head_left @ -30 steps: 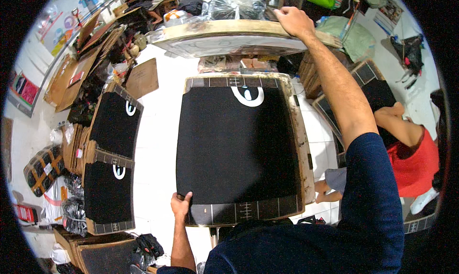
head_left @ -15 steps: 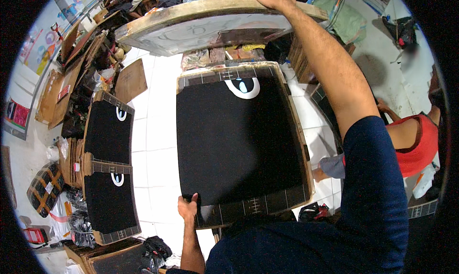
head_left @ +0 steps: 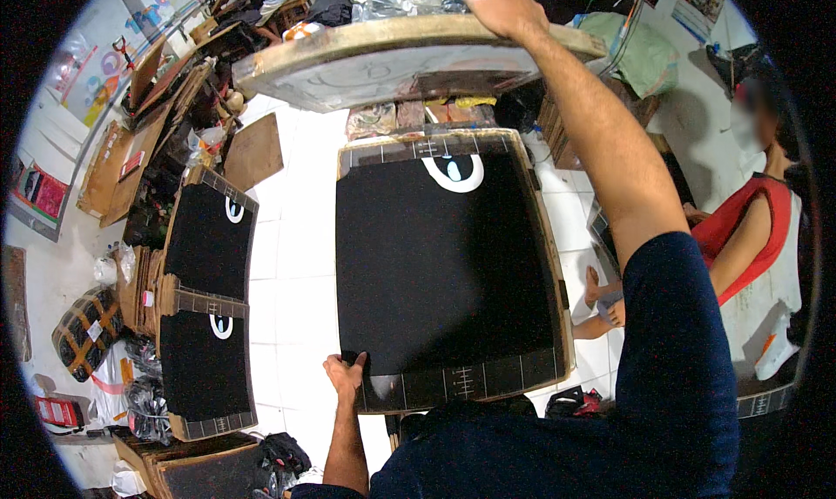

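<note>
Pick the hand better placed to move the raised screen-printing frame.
Probably the right: the right hand is already on the top edge of the screen-printing frame, whereas the left hand is at the near left corner of the black fabric, away from the frame.

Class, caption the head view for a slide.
Left hand at a corner of black cloth on a board; right hand at the edge of a tilted frame.

Black cloth (head_left: 418, 264) on marked board (head_left: 501, 375)
</note>
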A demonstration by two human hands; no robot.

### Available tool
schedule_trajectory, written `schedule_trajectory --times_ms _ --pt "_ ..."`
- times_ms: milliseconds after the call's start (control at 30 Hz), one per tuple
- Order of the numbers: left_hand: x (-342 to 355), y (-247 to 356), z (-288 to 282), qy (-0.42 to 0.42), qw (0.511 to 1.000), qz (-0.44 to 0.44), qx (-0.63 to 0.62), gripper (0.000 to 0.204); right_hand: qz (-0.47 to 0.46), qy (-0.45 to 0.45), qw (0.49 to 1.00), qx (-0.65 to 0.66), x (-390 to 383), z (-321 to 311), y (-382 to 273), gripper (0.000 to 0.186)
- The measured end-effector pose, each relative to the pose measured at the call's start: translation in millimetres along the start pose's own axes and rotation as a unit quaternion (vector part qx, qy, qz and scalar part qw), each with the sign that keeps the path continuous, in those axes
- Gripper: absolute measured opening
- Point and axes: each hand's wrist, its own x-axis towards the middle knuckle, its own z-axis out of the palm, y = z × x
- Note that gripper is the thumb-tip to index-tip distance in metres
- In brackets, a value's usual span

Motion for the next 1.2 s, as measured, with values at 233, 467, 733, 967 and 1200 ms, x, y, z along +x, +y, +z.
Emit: schedule_trajectory --times_ms 233,467,733,967,1200 --pt "12.7 136.0 -51.8 0.081 0.971 0.123 -0.187 0.101 -0.015 0.022 0.999 0.033 -92.3 34.0 23.9 0.041" --pt "10.4 276.3 -87.6 -0.09 0.651 -0.05 -0.752 0.074 -0.101 0.036 0.987 0.12 -296.1 118.2 64.3 0.024" --pt "28.0 185.0 33.2 0.026 0.792 -0.26 -0.552 0.076 -0.069 -0.091 0.981 0.157 -278.4 240.6 120.9 0.057" --pt "26.7 161.1 71.0 0.133 0.898 0.382 0.171 0.09 -0.186 -0.052 0.98 0.047 -116.7 342.5 119.5 0.078" --pt "33.3 158.9 74.2 0.133 0.902 0.375 0.17 0.086 -0.161 -0.288 0.944 -0.003 -81.9 357.2 119.9 0.047"
